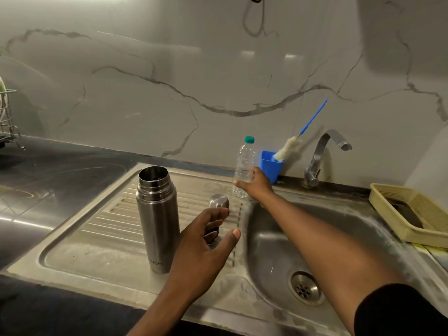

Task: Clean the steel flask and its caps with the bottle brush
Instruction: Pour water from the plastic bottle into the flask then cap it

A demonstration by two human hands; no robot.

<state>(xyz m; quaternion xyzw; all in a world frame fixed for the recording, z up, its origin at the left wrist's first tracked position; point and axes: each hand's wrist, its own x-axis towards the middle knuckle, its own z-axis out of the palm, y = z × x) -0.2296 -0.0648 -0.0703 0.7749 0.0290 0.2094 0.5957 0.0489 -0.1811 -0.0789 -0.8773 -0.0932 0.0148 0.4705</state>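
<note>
Noted left grip spread wide, near steel cap. Logged steel flask upright centre-left on drainboard, axis vertical, mouth up. Farther: right grip clasping clear bottle; bottle brush handle-up in blue cup.

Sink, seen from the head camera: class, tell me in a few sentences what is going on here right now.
The right hand grips a clear plastic bottle next to the blue cup holding the bottle brush. The left hand is open, fingers spread by the steel cap on the drainboard. The steel flask stands upright and uncapped there; the brush is untouched.
</note>
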